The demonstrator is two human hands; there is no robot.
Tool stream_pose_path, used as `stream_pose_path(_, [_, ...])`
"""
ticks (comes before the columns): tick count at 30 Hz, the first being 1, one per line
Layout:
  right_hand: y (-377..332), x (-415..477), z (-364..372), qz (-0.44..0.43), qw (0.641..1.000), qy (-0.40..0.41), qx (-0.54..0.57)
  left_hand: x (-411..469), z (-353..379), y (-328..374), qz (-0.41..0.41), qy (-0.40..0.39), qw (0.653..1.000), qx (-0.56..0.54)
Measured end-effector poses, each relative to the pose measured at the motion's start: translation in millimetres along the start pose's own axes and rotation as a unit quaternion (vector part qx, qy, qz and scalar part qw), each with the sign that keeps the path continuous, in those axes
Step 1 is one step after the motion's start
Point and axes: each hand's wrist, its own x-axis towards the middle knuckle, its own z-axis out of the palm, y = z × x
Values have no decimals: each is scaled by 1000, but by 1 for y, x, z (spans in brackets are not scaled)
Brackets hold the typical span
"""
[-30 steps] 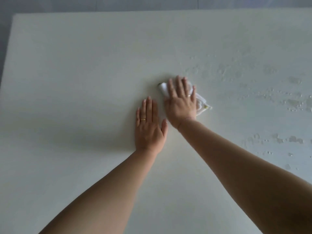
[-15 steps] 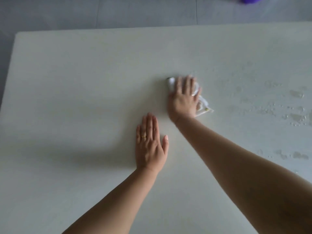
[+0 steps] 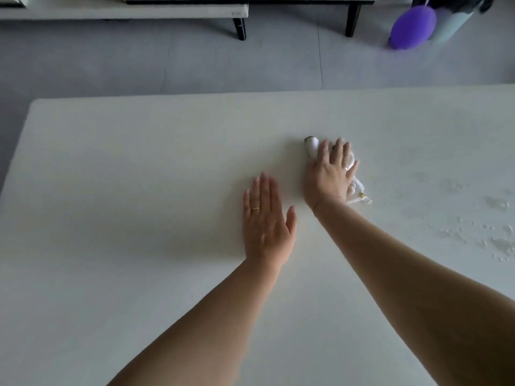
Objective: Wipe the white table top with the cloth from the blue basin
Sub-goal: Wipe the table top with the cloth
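White cloth [image 3: 312,148] on the worktop [image 3: 133,190], long axis 11 to 5 o'clock, pressed under the right grip [image 3: 330,174], fingers straight, released; left grip [image 3: 267,224] flat, released, at its 8 o'clock.

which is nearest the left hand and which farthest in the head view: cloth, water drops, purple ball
1. cloth, just ahead and right of the left hand, under the right hand
2. water drops, far right on the table
3. purple ball, on the floor beyond the table's far edge
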Motion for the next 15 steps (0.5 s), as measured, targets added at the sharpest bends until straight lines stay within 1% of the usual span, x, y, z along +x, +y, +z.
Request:
stream_pose_path(2, [-24,-13,14,-124,992,-35,-6,5,3,1,1,-2,1000,19])
stream_pose_path(4, [-25,-14,14,-242,968,-66,-24,5,5,1,9,7,1000,21])
stream_pose_path(6, [-6,3,4,-308,947,-69,-53,4,6,0,4,2,1000,17])
stream_pose_path(7, [5,14,-1,-312,946,-59,-68,4,6,-1,0,0,1000,16])
stream_pose_path(8, [15,26,-7,-292,952,-45,-77,4,6,-1,-2,-2,1000,15])
stream_pose_path(9, [22,39,-12,-247,965,-29,-80,5,6,-1,-2,-4,1000,12])
stream_pose_path(11, [24,58,-17,-121,990,0,-68,5,5,0,1,-7,1000,9])
stream_pose_path(13, [3,64,-8,-10,998,23,-52,6,6,0,-1,-6,1000,8])
stream_pose_path(14, [-13,61,0,18,998,25,-52,6,6,-1,-4,-7,1000,7])
stream_pose_path(15, [-31,55,8,19,998,18,-50,6,5,-1,-5,-8,1000,8])
